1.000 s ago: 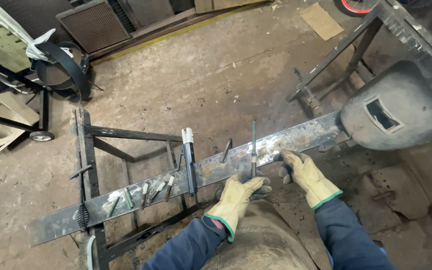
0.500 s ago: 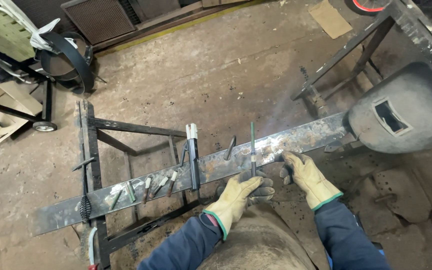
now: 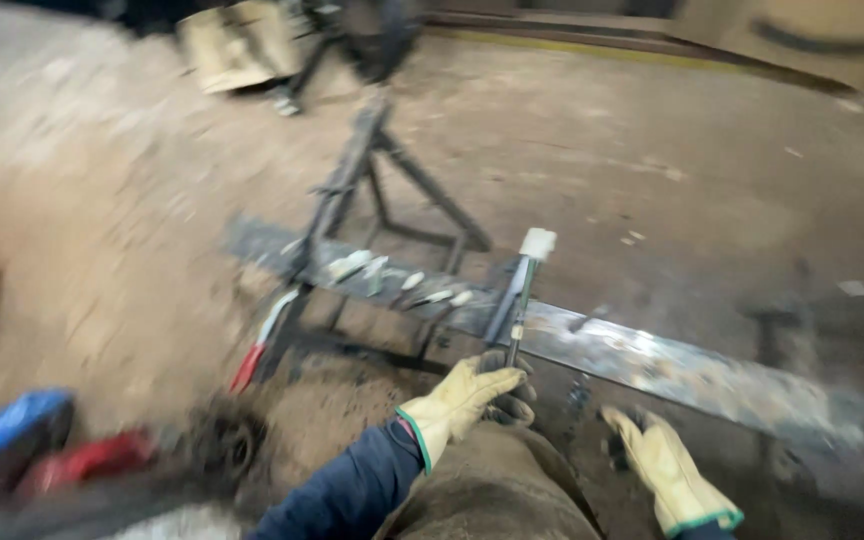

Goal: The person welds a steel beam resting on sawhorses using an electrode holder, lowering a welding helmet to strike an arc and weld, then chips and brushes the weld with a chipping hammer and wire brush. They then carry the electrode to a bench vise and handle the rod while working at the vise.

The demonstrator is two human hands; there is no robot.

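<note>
The left hand (image 3: 467, 395) now grips a thin rod (image 3: 515, 320) at the flat steel bar (image 3: 652, 360), while the right hand (image 3: 667, 470) has dropped away, loosely open and empty.

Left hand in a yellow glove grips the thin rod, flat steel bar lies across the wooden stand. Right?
Not quite. The stand is dark metal, not wood, as the head view shows. The rest holds: the left hand in a yellow glove grips the thin rod, and the flat steel bar lies across it.
</note>
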